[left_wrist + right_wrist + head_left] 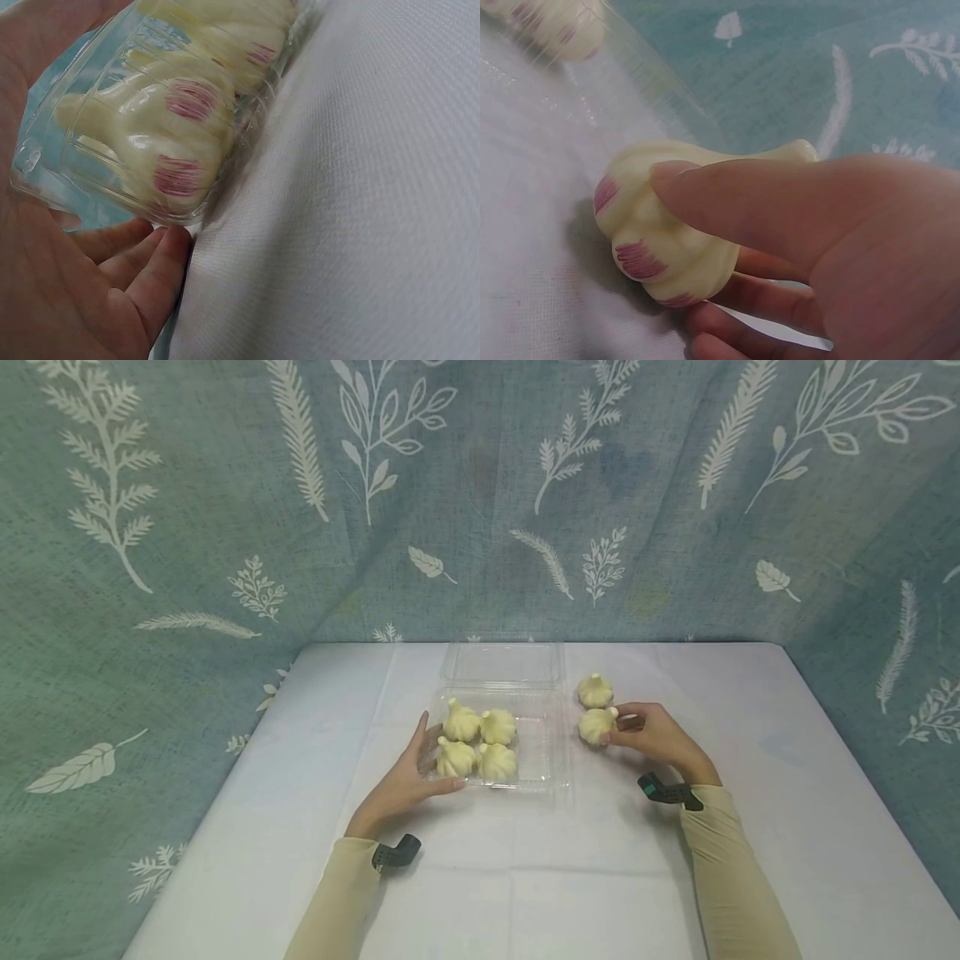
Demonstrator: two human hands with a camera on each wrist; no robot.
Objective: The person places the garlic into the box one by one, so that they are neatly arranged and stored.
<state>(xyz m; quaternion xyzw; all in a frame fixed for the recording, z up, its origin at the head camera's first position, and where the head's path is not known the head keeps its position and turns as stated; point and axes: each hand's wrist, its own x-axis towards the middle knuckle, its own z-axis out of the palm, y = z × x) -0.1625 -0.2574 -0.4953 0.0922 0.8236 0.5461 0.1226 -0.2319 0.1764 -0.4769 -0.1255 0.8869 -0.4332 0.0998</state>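
Observation:
A clear plastic clamshell container [536,752] lies on the table with its lid folded back. Several garlic bulbs [498,762], cream with purple streaks, are grouped in its left half. My left hand [405,781] holds the container's near left corner, thumb along the front edge and fingers at the left side. In the left wrist view, fingertips [176,236] meet its lower edge. To the right of the container, my right hand [656,737] grips a garlic bulb [671,225], thumb on one side and fingers on the other. Another garlic bulb [595,692] sits just behind it.
The open lid [502,662] reaches toward the table's back edge. A white cloth [480,902] covers the table. Behind it and at both sides hangs a blue-green curtain [480,527] with white leaf prints.

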